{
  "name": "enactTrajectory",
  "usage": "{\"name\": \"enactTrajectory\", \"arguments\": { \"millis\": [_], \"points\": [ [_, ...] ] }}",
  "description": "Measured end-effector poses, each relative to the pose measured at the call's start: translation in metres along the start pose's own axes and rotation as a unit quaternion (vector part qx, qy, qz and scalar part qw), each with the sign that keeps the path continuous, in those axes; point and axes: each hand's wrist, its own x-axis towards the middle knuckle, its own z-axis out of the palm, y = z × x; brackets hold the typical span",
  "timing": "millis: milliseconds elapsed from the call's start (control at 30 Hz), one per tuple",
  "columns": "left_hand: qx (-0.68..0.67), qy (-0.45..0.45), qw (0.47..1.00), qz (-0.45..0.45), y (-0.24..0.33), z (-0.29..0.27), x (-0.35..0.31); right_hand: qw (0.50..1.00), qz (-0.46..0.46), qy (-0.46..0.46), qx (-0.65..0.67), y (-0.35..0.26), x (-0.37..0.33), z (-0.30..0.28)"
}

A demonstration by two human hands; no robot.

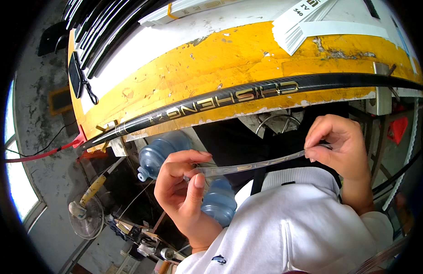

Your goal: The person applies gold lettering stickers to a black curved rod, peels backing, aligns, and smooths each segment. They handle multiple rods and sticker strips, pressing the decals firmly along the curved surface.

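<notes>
A narrow clear decal strip [249,166] with gold lettering stretches in front of my body between both hands. My right hand [338,145] pinches its right end between thumb and fingers. At the other end, my left hand [186,189] has the strip between its bent fingers and thumb, the index finger reaching out above it. Beyond the hands, a long, glossy black pole [152,114] with similar gold lettering lies along the near edge of the yellow worktable [198,59]. Neither hand touches the pole.
Several dark rods [104,41] and a black phone-like device [76,75] lie at the table's left. White printed strips [296,25] are fanned out at the back right. Below stand a blue water jug [163,153] and a fan [87,217]. A metal bracket [380,98] sits at the right edge.
</notes>
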Motion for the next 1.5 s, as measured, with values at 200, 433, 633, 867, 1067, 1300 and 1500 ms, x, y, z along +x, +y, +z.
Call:
{"name": "enactTrajectory", "arguments": {
  "millis": [200,433,633,867,1067,1300,1500],
  "points": [
    [0.041,-0.015,0.999,0.021,-0.006,-0.001,0.010,0.997,-0.035,0.062,-0.023,-0.004,0.000,0.002],
    [0.047,-0.043,0.997,0.049,-0.017,-0.004,0.019,0.996,-0.039,0.072,-0.017,-0.004,0.005,0.001],
    [0.053,-0.068,0.995,0.053,-0.023,-0.011,0.024,0.993,-0.074,0.069,-0.055,-0.004,0.010,0.006],
    [0.072,-0.067,0.994,0.054,-0.029,-0.016,0.022,0.992,-0.055,0.093,-0.070,-0.005,0.005,0.010],
    [0.071,-0.058,0.994,0.059,-0.031,-0.018,0.023,0.989,-0.066,0.096,-0.092,-0.007,0.008,0.013],
    [0.042,-0.037,0.998,0.009,-0.027,-0.021,0.021,0.986,-0.094,0.072,-0.121,-0.013,0.010,0.020],
    [-0.018,-0.002,0.999,-0.036,-0.021,-0.019,0.019,0.983,-0.103,0.100,-0.111,-0.017,0.017,0.036]
  ]
}}
